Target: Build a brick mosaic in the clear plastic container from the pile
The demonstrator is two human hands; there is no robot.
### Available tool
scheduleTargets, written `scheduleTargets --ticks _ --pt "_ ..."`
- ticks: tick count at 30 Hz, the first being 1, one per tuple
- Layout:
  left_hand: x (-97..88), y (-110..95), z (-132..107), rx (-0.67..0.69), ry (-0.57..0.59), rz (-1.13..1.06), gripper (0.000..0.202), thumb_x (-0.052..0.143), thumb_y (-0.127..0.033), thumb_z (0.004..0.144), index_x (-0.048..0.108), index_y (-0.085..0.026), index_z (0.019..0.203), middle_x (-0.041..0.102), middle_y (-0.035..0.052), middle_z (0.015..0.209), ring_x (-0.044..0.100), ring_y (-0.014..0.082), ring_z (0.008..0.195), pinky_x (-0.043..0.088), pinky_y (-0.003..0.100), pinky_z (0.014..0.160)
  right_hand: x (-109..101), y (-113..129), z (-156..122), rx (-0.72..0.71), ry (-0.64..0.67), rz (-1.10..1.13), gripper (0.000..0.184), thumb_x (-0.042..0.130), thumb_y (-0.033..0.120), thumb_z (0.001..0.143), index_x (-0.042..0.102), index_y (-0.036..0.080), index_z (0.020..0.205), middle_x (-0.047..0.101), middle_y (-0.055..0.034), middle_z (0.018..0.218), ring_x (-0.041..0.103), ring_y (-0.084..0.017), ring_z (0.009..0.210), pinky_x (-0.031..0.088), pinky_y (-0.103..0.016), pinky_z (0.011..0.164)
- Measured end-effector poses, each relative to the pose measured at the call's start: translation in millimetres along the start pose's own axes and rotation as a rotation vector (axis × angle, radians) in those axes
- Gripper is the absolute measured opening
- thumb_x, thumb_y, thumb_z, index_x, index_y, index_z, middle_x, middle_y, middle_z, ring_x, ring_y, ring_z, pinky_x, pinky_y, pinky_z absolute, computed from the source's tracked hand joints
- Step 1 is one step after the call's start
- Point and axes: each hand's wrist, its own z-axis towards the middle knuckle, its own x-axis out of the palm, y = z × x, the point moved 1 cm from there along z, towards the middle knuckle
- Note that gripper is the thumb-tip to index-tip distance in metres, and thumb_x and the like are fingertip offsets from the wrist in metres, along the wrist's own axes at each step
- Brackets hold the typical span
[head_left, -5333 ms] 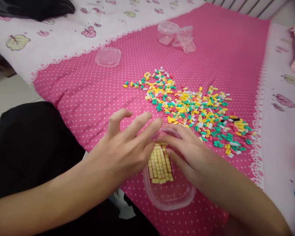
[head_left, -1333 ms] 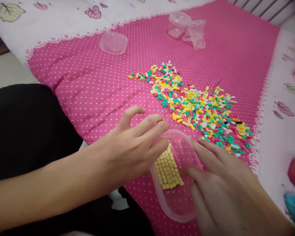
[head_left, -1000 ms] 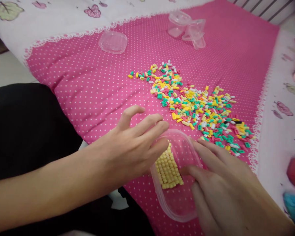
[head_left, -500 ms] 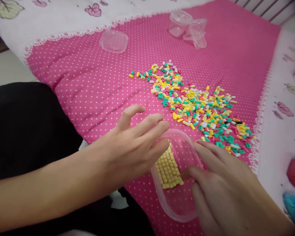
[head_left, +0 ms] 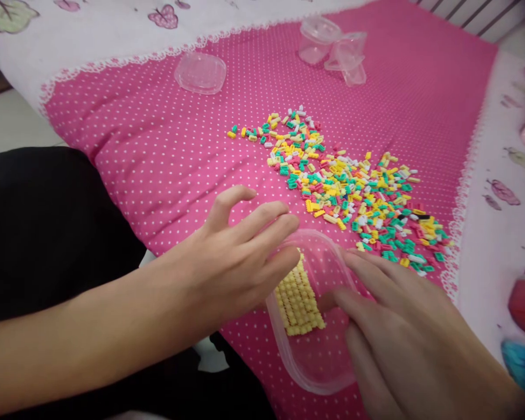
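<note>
A flat panel of joined pale-yellow toy bricks point(head_left: 300, 300) lies in a clear plastic container point(head_left: 306, 379). My left hand point(head_left: 245, 251) reaches over the container's left side. Its nearest finger bends onto the panel's upper left corner, while the other fingers are spread and raised; the thumb is hidden beneath. From the right, my right hand point(head_left: 402, 326) is closed over the container's right rim. One of its fingers reaches inside, by the panel's right edge, with its tip partly blurred. Beyond both hands spreads a pile of small loose toy bricks point(head_left: 345, 186) in yellow, green, pink and white.
Everything rests on a pink dotted bedspread point(head_left: 157, 128) with a lace edge. A clear lid point(head_left: 200, 73) lies at the far left. Farther back stand clear plastic tubs point(head_left: 317, 44). Dark cloth point(head_left: 48, 227) covers the near left side.
Both hands keep nearly the same pose around the yellow panel. The whole view has shifted slightly, and the right hand's inner finger has moved a little.
</note>
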Motion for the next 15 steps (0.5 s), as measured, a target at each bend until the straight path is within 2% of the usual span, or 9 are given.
scheduleTargets --ticks 2,4,6,8,11,13,15 --pt "0.9 1 -2 -0.012 -0.013 -0.03 0.025 0.04 -0.014 0.099 0.064 -0.019 0.103 0.064 0.0089 0.129 0.056 0.0273 0.125 0.032 0.054 0.112 -9 -2 1 0.041 -0.05 0.029 0.033 0.044 0.018 0.085 0.067 0.017 0.109 0.071 -0.0208 0.118 0.07 -0.035 0.1 0.06 -0.052 0.072" --pt "0.5 4 -4 -0.045 -0.018 -0.075 0.019 0.051 -0.024 0.098 0.063 -0.02 0.112 0.062 0.0103 0.133 0.054 0.0293 0.126 0.03 0.054 0.111 -20 -6 2 0.094 -0.123 0.113 0.029 0.042 0.016 0.089 0.064 0.022 0.107 0.072 -0.0153 0.117 0.07 -0.03 0.101 0.06 -0.045 0.075" --pt "-0.7 9 -7 -0.067 -0.012 -0.145 0.03 0.059 -0.033 0.095 0.059 -0.02 0.123 0.06 0.0115 0.137 0.053 0.0315 0.127 0.028 0.054 0.11 -28 -15 4 0.204 -0.179 0.217 0.027 0.043 0.017 0.093 0.062 0.027 0.109 0.071 -0.0077 0.121 0.068 -0.024 0.108 0.057 -0.04 0.082" --pt "-0.2 16 -10 -0.055 0.017 -0.246 0.041 0.062 -0.036 0.094 0.053 -0.021 0.132 0.056 0.0115 0.142 0.051 0.0318 0.13 0.028 0.053 0.11 -29 -32 5 0.379 -0.218 0.311 0.026 0.046 0.021 0.096 0.061 0.03 0.115 0.069 -0.0032 0.124 0.065 -0.022 0.115 0.053 -0.038 0.092" --pt "9.0 30 -12 -0.034 0.141 -0.467 0.062 0.063 -0.036 0.096 0.033 -0.029 0.15 0.044 0.0103 0.155 0.041 0.0293 0.142 0.029 0.051 0.115 -12 -63 7 0.615 -0.329 0.36 0.023 0.048 0.021 0.095 0.064 0.025 0.111 0.069 -0.0057 0.112 0.064 -0.025 0.107 0.049 -0.043 0.094" --pt "19.1 38 -13 -0.027 0.2 -0.646 0.087 0.069 -0.047 0.091 0.016 -0.032 0.158 0.035 0.0118 0.162 0.037 0.0303 0.147 0.031 0.052 0.119 4 -80 9 0.672 -0.403 0.36 0.027 0.047 0.019 0.092 0.064 0.021 0.113 0.067 -0.0098 0.112 0.062 -0.027 0.109 0.047 -0.047 0.097" --pt "29.1 43 -12 -0.088 0.243 -0.806 0.107 0.078 -0.052 0.081 0.008 -0.035 0.16 0.031 0.012 0.164 0.037 0.032 0.148 0.035 0.052 0.12 20 -89 11 0.688 -0.414 0.362 0.029 0.046 0.018 0.091 0.067 0.021 0.111 0.066 -0.0112 0.112 0.06 -0.028 0.111 0.045 -0.05 0.099"
